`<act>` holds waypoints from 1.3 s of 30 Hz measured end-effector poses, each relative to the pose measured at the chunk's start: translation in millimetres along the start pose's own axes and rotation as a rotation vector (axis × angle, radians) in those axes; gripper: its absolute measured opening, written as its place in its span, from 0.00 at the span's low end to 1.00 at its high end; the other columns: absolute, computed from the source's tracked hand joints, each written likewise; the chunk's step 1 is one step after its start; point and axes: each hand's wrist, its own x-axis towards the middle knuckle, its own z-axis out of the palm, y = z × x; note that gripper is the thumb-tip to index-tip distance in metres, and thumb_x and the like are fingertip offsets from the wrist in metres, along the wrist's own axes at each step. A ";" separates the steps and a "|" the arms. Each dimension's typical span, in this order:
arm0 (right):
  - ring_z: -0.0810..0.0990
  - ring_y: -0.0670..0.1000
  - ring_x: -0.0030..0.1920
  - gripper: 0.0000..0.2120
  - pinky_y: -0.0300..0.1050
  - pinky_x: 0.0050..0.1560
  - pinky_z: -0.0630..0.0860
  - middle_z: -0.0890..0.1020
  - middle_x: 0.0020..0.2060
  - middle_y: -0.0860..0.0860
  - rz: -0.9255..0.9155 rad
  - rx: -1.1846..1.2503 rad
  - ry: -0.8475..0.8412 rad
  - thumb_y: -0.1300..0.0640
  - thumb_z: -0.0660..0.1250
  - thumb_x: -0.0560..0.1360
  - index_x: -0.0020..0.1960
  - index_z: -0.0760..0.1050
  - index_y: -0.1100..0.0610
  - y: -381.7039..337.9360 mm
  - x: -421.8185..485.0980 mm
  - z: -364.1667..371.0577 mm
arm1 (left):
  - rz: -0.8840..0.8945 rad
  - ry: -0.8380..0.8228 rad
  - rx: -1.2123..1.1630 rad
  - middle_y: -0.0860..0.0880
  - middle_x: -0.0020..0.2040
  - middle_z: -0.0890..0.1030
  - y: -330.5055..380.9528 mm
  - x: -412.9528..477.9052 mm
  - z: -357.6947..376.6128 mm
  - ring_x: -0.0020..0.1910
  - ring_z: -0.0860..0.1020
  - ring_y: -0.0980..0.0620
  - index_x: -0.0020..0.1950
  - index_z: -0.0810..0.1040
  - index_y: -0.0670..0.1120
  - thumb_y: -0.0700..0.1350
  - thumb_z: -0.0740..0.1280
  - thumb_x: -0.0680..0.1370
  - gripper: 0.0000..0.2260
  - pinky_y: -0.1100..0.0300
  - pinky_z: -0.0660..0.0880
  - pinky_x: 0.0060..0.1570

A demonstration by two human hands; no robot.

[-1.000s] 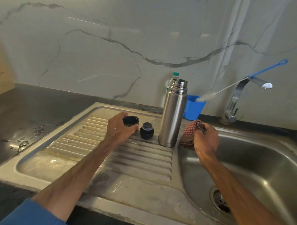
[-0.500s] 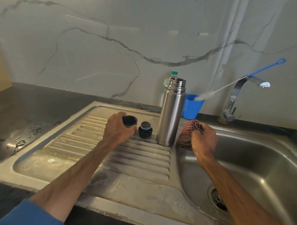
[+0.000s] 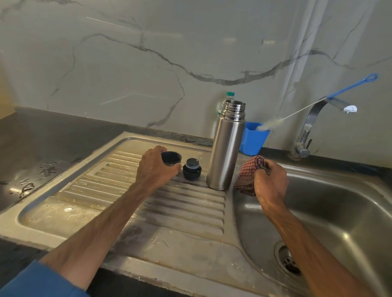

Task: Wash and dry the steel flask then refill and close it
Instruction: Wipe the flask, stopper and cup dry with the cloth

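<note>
The steel flask (image 3: 226, 149) stood upright and uncapped at the right edge of the ribbed drainboard (image 3: 165, 205), beside the sink basin (image 3: 344, 217). The left hand (image 3: 155, 169) gripped the dark cup lid (image 3: 171, 158), mouth up, with the black stopper (image 3: 192, 168) just beside it. The right hand (image 3: 271, 182) clutched a checked cloth (image 3: 249, 175) just right of the flask's base.

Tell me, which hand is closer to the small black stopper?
Left. The left hand, gripping the cup, sits just beside the stopper. The right hand, holding the cloth, is on the far side of the flask.
</note>
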 end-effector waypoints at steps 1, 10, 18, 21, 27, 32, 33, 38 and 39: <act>0.79 0.45 0.47 0.15 0.33 0.42 0.75 0.82 0.53 0.52 -0.002 -0.005 0.000 0.64 0.65 0.82 0.67 0.78 0.60 0.0 -0.1 -0.7 | -0.001 -0.005 0.002 0.44 0.65 0.80 -0.3 0.0 0.5 0.63 0.78 0.45 0.73 0.74 0.44 0.55 0.80 0.72 0.34 0.55 0.76 0.59; 0.83 0.52 0.55 0.16 0.49 0.57 0.83 0.84 0.56 0.55 0.029 -0.048 -0.017 0.61 0.68 0.81 0.68 0.77 0.60 -3.3 -2.0 -6.8 | 0.048 0.037 0.098 0.40 0.75 0.68 7.5 -7.3 1.2 0.73 0.66 0.39 0.79 0.62 0.41 0.55 0.79 0.72 0.42 0.39 0.71 0.68; 0.85 0.50 0.48 0.11 0.38 0.43 0.81 0.86 0.50 0.54 0.093 -0.009 -0.024 0.61 0.68 0.81 0.62 0.82 0.60 -15.4 -3.7 -30.3 | 0.316 0.296 -0.001 0.43 0.69 0.74 39.4 -25.0 -14.8 0.69 0.69 0.41 0.69 0.74 0.43 0.41 0.75 0.69 0.29 0.48 0.70 0.65; 0.86 0.52 0.49 0.14 0.43 0.45 0.84 0.86 0.50 0.54 0.084 -0.048 -0.043 0.62 0.71 0.79 0.65 0.80 0.60 -23.2 -2.6 -55.4 | 0.542 0.327 -0.047 0.47 0.55 0.80 71.0 -40.4 -16.1 0.59 0.75 0.46 0.54 0.81 0.45 0.37 0.72 0.71 0.12 0.63 0.66 0.58; 0.82 0.40 0.39 0.19 0.28 0.32 0.77 0.87 0.50 0.50 -0.134 -0.270 -0.054 0.62 0.78 0.74 0.64 0.83 0.57 -44.2 4.8 -140.1 | 0.719 0.021 -0.130 0.54 0.44 0.82 152.8 -84.6 23.1 0.46 0.77 0.54 0.45 0.83 0.48 0.38 0.74 0.73 0.06 0.58 0.75 0.51; 0.85 0.45 0.45 0.15 0.23 0.44 0.72 0.89 0.49 0.51 -0.371 -0.487 0.074 0.64 0.78 0.72 0.58 0.86 0.56 -77.2 9.5 -223.4 | 0.786 -0.238 -0.172 0.56 0.45 0.80 230.4 -119.6 68.5 0.44 0.73 0.59 0.48 0.85 0.48 0.37 0.72 0.73 0.08 0.62 0.71 0.49; 0.85 0.46 0.46 0.14 0.28 0.48 0.75 0.89 0.48 0.50 -0.401 -0.504 0.122 0.63 0.77 0.72 0.57 0.87 0.56 -85.2 8.9 -242.2 | 0.805 -0.278 -0.179 0.56 0.47 0.81 246.4 -126.0 77.6 0.45 0.74 0.59 0.49 0.85 0.48 0.38 0.72 0.73 0.08 0.61 0.72 0.51; 0.86 0.54 0.48 0.12 0.46 0.54 0.81 0.89 0.48 0.54 -0.449 -0.651 0.321 0.56 0.77 0.73 0.56 0.87 0.55 -111.3 11.0 -326.0 | 0.867 -0.403 -0.238 0.55 0.53 0.84 316.3 -155.7 110.3 0.49 0.79 0.56 0.52 0.85 0.50 0.40 0.72 0.75 0.09 0.53 0.79 0.59; 0.86 0.56 0.48 0.11 0.47 0.52 0.81 0.88 0.47 0.55 -0.409 -0.691 0.355 0.54 0.78 0.72 0.54 0.87 0.54 -109.3 14.9 -341.1 | 0.876 -0.426 -0.247 0.54 0.54 0.85 327.9 -162.9 115.6 0.51 0.80 0.55 0.53 0.85 0.50 0.40 0.71 0.75 0.09 0.53 0.79 0.59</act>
